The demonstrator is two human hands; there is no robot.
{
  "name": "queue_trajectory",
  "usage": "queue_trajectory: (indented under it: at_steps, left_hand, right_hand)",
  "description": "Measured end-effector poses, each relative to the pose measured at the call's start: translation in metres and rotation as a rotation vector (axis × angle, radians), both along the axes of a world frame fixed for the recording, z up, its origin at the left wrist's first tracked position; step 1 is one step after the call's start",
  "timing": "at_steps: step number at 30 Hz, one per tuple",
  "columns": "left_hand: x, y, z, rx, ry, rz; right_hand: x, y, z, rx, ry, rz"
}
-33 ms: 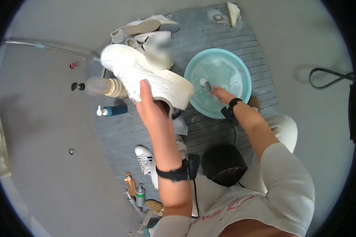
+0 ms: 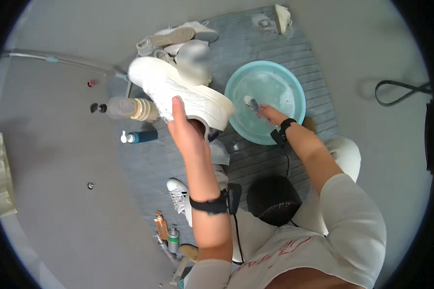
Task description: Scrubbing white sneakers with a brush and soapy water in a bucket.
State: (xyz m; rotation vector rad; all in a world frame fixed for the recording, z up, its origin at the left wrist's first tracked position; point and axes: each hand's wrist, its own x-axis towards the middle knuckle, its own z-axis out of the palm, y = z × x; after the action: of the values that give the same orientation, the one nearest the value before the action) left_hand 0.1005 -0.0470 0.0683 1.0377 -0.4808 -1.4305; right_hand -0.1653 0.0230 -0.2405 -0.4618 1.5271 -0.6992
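Observation:
A white sneaker is held up in my left hand, tilted with its toe toward the upper left. My left thumb lies along its side near the opening; the other fingers are hidden behind or inside it. Over the soapy water of a light-blue basin, my right hand is closed on a brush with a clear handle and pale bristles. The sneaker's heel end overlaps the basin's left rim in view. A round blurred patch hides part of the area above the sneaker.
Several shoes lie at the far left, and one pale shoe at the far right. Left of the sneaker are a pump bottle and a blue bottle. More bottles stand near left. A black stool is between my legs.
The sneaker has shifted very slightly along with the whole view. A small shiny spot now shows on the mat by the basin's lower left. Both hands keep their hold.

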Motion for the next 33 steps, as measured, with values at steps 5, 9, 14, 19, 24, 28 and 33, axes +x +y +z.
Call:
queue_trajectory:
  at_steps: [5,9,14,19,24,28,33]
  left_hand:
    - [-0.031,-0.021,-0.052,-0.031,0.03,-0.124]
    - [-0.042,-0.024,-0.085,-0.048,-0.04,-0.247]
    - [-0.082,-0.013,-0.089,-0.031,-0.055,-0.384]
    - [-0.099,-0.012,-0.076,0.03,0.111,-0.486]
    - [-0.112,-0.007,-0.055,0.073,0.037,-0.572]
    - [-0.117,-0.005,-0.043,0.076,0.099,-0.597]
    - [-0.119,-0.005,-0.036,0.022,0.351,-0.559]
  right_hand:
    - [-0.044,-0.024,0.067,-0.18,0.126,-0.011]
    - [-0.042,-0.047,0.159,-0.297,0.305,0.305]
    - [-0.041,-0.023,0.238,-0.449,0.286,0.17]
    - [0.001,-0.013,0.269,-0.605,0.29,0.194]
    - [0.008,-0.005,0.275,-0.83,0.597,0.255]
    - [0.008,0.003,0.29,-0.866,0.613,0.278]
    - [0.003,0.003,0.302,-0.941,0.648,0.301]
